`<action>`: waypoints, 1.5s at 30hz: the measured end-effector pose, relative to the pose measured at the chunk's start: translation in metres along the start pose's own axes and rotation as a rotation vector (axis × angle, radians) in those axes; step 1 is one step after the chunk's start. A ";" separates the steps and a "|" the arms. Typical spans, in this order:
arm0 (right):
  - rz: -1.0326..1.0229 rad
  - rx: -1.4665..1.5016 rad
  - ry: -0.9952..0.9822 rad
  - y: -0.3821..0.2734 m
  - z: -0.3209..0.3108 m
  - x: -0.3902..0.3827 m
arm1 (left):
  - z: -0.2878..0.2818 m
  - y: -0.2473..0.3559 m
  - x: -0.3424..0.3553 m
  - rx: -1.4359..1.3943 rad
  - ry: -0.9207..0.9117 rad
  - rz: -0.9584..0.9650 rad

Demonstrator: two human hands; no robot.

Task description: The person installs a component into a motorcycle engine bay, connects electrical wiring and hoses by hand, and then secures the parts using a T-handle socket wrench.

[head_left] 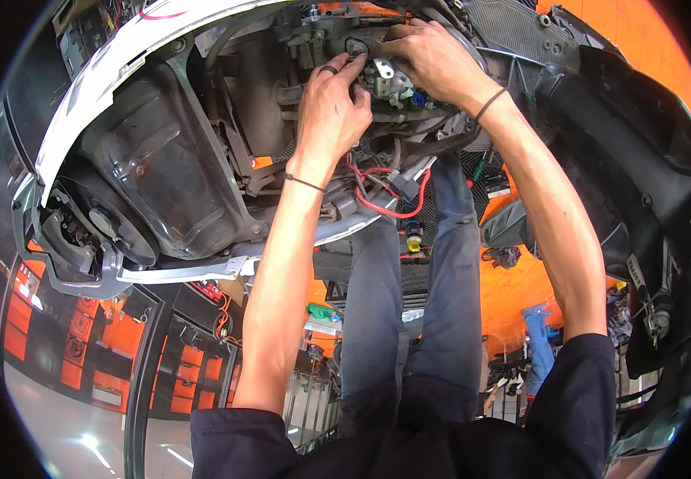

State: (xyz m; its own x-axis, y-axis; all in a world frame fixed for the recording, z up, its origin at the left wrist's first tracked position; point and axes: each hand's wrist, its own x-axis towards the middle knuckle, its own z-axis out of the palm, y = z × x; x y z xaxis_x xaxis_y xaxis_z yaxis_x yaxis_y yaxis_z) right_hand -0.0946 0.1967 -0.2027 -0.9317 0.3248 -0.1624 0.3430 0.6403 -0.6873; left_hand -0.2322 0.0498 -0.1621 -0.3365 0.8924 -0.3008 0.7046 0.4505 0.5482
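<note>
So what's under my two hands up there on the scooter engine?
Under the left hand and right hand sits a grey metal engine assembly with a small blue cap; red wires hang below. The part at the fingertips is covered.

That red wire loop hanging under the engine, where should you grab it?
Probably at the bottom of the red wire loop, where it curves free below the grey connector. Come from the underside, the open side near the person's legs. Higher up, the wire runs into crowded engine parts where the left hand and right hand are working.
</note>
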 end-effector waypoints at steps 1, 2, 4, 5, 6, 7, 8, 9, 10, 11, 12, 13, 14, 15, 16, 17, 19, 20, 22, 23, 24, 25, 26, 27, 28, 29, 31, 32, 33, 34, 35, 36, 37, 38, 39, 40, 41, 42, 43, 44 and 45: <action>-0.025 -0.010 0.029 0.002 0.000 -0.001 | 0.005 -0.002 -0.003 -0.012 0.003 -0.012; -0.051 -0.021 0.059 0.004 0.001 -0.002 | 0.006 -0.002 -0.003 -0.051 0.014 -0.008; -0.083 -0.053 0.100 0.007 0.005 -0.006 | 0.009 -0.003 -0.004 -0.130 0.035 0.002; -0.091 -0.074 0.113 0.007 0.005 -0.009 | 0.009 -0.002 -0.002 -0.117 0.011 -0.005; -0.099 -0.096 0.126 0.006 0.006 -0.012 | 0.008 -0.002 0.001 -0.105 -0.014 -0.013; -0.106 -0.083 0.174 0.004 0.009 -0.014 | 0.008 -0.002 0.003 -0.093 -0.038 -0.020; -0.097 -0.056 0.162 0.004 0.011 -0.015 | 0.005 -0.001 0.005 -0.114 -0.068 -0.048; -0.087 -0.029 0.150 0.005 0.012 -0.016 | 0.002 0.000 0.007 -0.135 -0.098 -0.076; -0.078 -0.002 0.138 0.006 0.013 -0.016 | -0.001 0.001 0.009 -0.155 -0.127 -0.104; -0.110 -0.002 0.151 0.006 0.013 -0.016 | -0.001 0.000 0.009 -0.150 -0.123 -0.076; -0.102 0.001 0.151 0.006 0.013 -0.017 | -0.001 -0.002 0.009 -0.144 -0.119 -0.048; -0.093 0.003 0.151 0.006 0.013 -0.020 | -0.001 -0.004 0.008 -0.138 -0.115 -0.019; -0.083 0.003 0.151 0.006 0.011 -0.023 | 0.003 -0.008 0.005 -0.112 -0.080 0.026; -0.074 0.015 0.159 0.005 0.012 -0.023 | 0.006 -0.011 0.001 -0.087 -0.045 0.072; -0.066 0.025 0.166 0.003 0.014 -0.021 | 0.008 -0.014 -0.003 -0.062 -0.010 0.118; -0.038 -0.026 0.180 0.001 0.017 -0.018 | 0.011 -0.015 -0.005 -0.027 -0.004 0.140; 0.055 -0.108 0.153 -0.008 0.021 -0.017 | 0.010 -0.003 -0.002 -0.116 -0.018 0.043; 0.094 -0.099 0.143 -0.017 0.024 -0.017 | 0.007 0.002 -0.003 -0.152 -0.025 -0.015; 0.108 -0.140 0.155 -0.025 0.027 -0.023 | 0.004 0.001 0.003 -0.181 -0.096 -0.011; 0.108 -0.137 0.173 -0.029 0.029 -0.028 | 0.002 -0.002 0.006 -0.136 -0.104 0.078; 0.108 -0.134 0.192 -0.030 0.029 -0.032 | 0.002 -0.003 0.007 -0.091 -0.112 0.167; 0.105 -0.148 0.153 -0.027 0.028 -0.035 | 0.001 -0.005 0.008 -0.086 -0.156 0.129; 0.104 -0.160 0.116 -0.025 0.025 -0.039 | -0.001 -0.006 0.011 -0.083 -0.202 0.115; 0.102 -0.171 0.078 -0.024 0.023 -0.041 | -0.002 -0.011 0.016 -0.079 -0.248 0.101; 0.100 -0.184 0.054 -0.025 0.023 -0.041 | -0.003 -0.015 0.019 -0.074 -0.294 0.086; 0.101 -0.205 0.034 -0.023 0.022 -0.042 | -0.002 -0.015 0.022 -0.088 -0.314 0.077; 0.040 -0.286 0.116 -0.018 0.025 -0.042 | -0.001 -0.016 0.025 -0.108 -0.303 0.097; 0.064 -0.285 0.087 -0.021 0.025 -0.041 | -0.001 -0.017 0.024 -0.114 -0.295 0.100; 0.088 -0.283 0.059 -0.025 0.025 -0.040 | 0.000 -0.017 0.023 -0.118 -0.281 0.104; 0.112 -0.281 0.031 -0.029 0.024 -0.040 | 0.004 -0.018 0.021 -0.122 -0.267 0.108; 0.116 -0.260 0.043 -0.030 0.024 -0.040 | 0.006 -0.017 0.021 -0.127 -0.253 0.113; 0.117 -0.254 0.041 -0.030 0.022 -0.041 | 0.008 -0.018 0.021 -0.131 -0.239 0.118; 0.118 -0.247 0.038 -0.030 0.020 -0.043 | 0.009 -0.018 0.020 -0.125 -0.238 0.113; 0.126 -0.241 0.032 -0.030 0.020 -0.046 | 0.010 -0.017 0.020 -0.123 -0.244 0.110; 0.121 -0.241 0.058 -0.029 0.022 -0.049 | 0.011 -0.015 0.019 -0.122 -0.249 0.107; 0.116 -0.241 0.084 -0.029 0.023 -0.051 | 0.011 -0.014 0.020 -0.140 -0.257 0.129; 0.111 -0.246 0.111 -0.027 0.022 -0.054 | 0.012 -0.016 0.021 -0.160 -0.262 0.154; 0.110 -0.251 0.120 -0.026 0.023 -0.055 | 0.013 -0.017 0.023 -0.182 -0.267 0.180; 0.110 -0.259 0.129 -0.028 0.027 -0.052 | 0.011 -0.019 0.024 -0.154 -0.262 0.209; 0.125 -0.280 0.129 -0.028 0.028 -0.052 | 0.011 -0.019 0.024 -0.146 -0.281 0.211; 0.124 -0.289 0.150 -0.029 0.028 -0.052 | 0.008 -0.018 0.025 -0.143 -0.294 0.192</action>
State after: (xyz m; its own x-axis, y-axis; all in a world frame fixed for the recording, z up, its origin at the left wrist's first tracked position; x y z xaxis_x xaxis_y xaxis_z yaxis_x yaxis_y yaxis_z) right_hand -0.0597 0.1416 -0.1940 -0.8604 0.4972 -0.1119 0.4920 0.7532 -0.4367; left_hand -0.2478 0.0637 -0.1855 0.0015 0.9244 -0.3813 0.6361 0.2934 0.7136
